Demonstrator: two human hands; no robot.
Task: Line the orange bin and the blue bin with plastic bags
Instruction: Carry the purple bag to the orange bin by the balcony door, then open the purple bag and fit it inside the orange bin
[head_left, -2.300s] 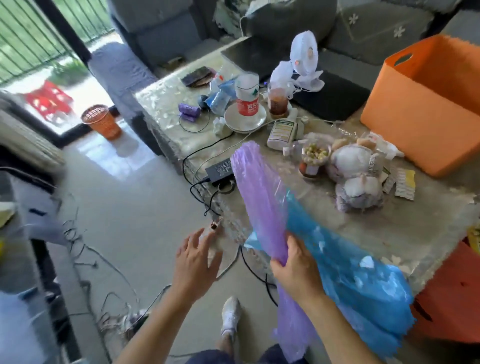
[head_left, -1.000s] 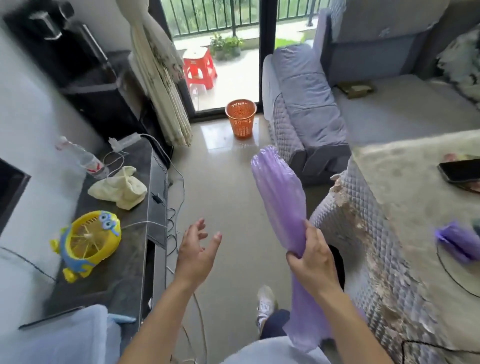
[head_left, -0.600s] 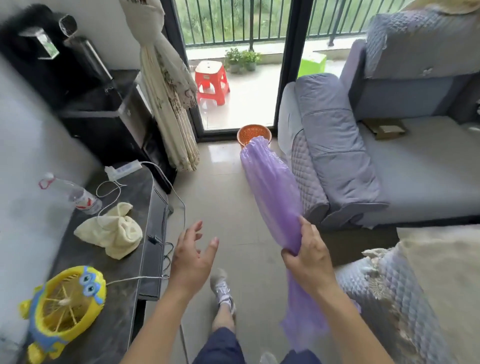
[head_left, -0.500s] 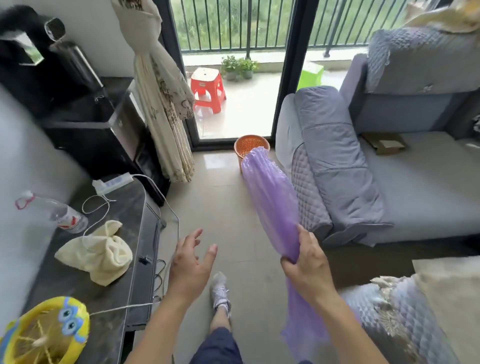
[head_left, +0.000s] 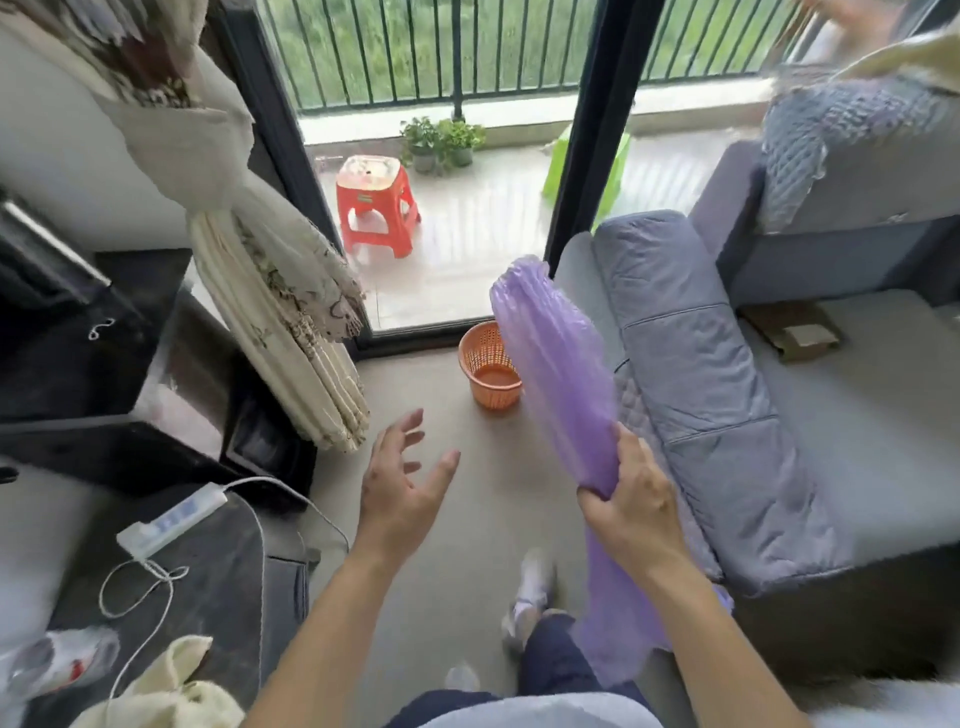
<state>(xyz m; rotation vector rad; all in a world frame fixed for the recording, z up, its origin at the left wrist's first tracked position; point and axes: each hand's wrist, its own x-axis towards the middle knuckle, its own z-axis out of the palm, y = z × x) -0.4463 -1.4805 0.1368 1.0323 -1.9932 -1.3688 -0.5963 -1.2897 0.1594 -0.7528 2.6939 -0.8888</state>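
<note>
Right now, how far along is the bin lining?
Nothing looks done: the orange bin by the glass door stands bare, with no bag in it. In hand: the right hand grips a bunched purple bag; the left hand is open and empty. Left: line this bin, then the blue bin, which is out of view.

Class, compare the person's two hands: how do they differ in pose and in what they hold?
The right hand is closed around the purple bag; the left hand holds nothing. The right's fingers curl tight; the left's spread open. Both are raised in front of the body.
</note>
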